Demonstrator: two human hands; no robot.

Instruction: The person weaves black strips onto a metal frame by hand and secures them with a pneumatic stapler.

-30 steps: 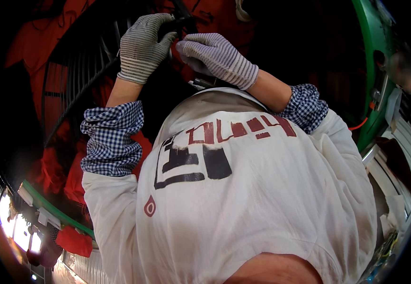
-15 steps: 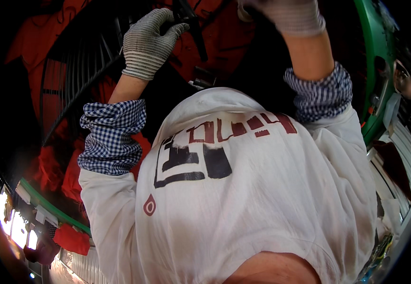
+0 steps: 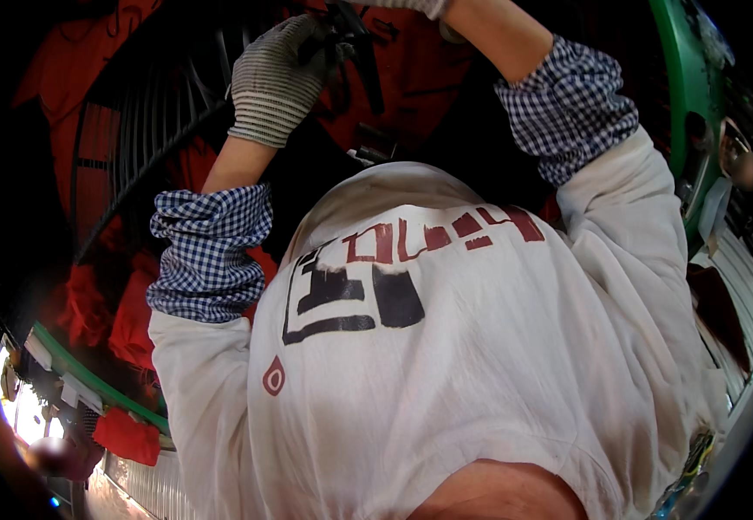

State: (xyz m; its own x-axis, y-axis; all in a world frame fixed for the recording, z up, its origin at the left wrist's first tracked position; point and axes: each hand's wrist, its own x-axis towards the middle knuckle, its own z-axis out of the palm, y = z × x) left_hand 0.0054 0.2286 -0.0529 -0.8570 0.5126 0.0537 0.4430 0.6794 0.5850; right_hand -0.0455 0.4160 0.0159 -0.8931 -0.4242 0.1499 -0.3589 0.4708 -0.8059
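Observation:
My left hand (image 3: 274, 85), in a grey-and-white striped knit glove, is at the upper middle. Its fingers curl round a black, bar-like part (image 3: 363, 65), whose long end points downward. Dark surroundings hide the fingertips and much of the part. From the right, my right hand (image 3: 407, 4), also gloved, reaches across above that part. The top edge of the picture cuts most of it off, so its fingers do not show.
A curved black slatted frame (image 3: 146, 143) stands left of my left hand. Red sheeting (image 3: 420, 74) lies behind the black part. Green curved edges run at the right (image 3: 673, 69) and lower left (image 3: 99, 386). A red cloth (image 3: 127, 436) hangs at the lower left.
My right hand has swung left along the top, toward the black part and my left hand. My left hand has shifted slightly, its thumb now hidden at the part.

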